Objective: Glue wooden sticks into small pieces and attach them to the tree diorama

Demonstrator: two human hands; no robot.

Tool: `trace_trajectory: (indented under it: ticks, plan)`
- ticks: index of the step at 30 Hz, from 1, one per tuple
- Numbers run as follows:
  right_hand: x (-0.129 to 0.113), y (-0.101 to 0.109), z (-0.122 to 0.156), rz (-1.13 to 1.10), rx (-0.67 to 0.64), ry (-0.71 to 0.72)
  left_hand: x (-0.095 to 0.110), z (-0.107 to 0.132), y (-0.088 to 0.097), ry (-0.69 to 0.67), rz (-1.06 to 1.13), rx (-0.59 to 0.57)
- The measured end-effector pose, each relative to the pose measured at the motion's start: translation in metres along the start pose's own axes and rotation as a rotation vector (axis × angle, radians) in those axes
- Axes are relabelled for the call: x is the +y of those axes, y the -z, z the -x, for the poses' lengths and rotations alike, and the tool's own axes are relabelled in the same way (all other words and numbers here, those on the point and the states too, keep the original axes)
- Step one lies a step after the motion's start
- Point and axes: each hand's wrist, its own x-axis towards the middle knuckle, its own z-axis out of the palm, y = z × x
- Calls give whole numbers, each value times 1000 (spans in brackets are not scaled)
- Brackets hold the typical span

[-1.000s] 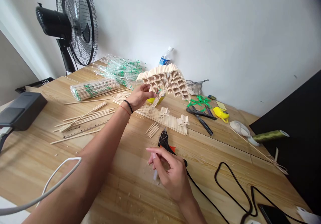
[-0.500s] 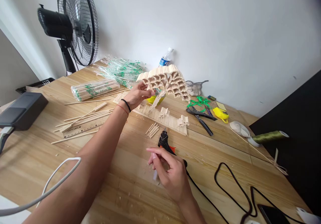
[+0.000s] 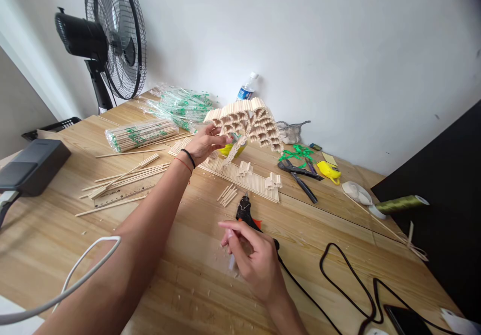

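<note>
My left hand (image 3: 205, 142) reaches far across the wooden table (image 3: 75, 235) and its fingers pinch the left edge of a tree-shaped model of cut wooden sticks (image 3: 250, 119), which stands on a flat stick base (image 3: 240, 175). Nearer to me, my right hand (image 3: 253, 260) rests on the table with fingers curled round the handle of a black glue gun (image 3: 246, 211), whose nozzle points away from me. A small pile of short cut sticks (image 3: 228, 195) lies just left of the nozzle.
Loose long sticks (image 3: 128, 177), a ruler (image 3: 124, 194) and a wrapped stick bundle (image 3: 141, 133) lie left. Scissors (image 3: 298, 175), a yellow object (image 3: 328, 170), green thread spool (image 3: 400, 204) sit right. Black cable (image 3: 349, 285) and phone (image 3: 408, 320) lie near right; fan (image 3: 112, 34) stands far left.
Almost nothing moved. My left hand's fingers shifted slightly on the model's left edge; my right hand stayed on the glue gun.
</note>
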Motion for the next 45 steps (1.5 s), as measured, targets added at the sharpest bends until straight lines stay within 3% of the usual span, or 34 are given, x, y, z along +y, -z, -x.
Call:
trace_trajectory:
  ticks: [45]
  plan:
    - [-1,1,0,-8,8,-12,-2,-2,4,6,19,14]
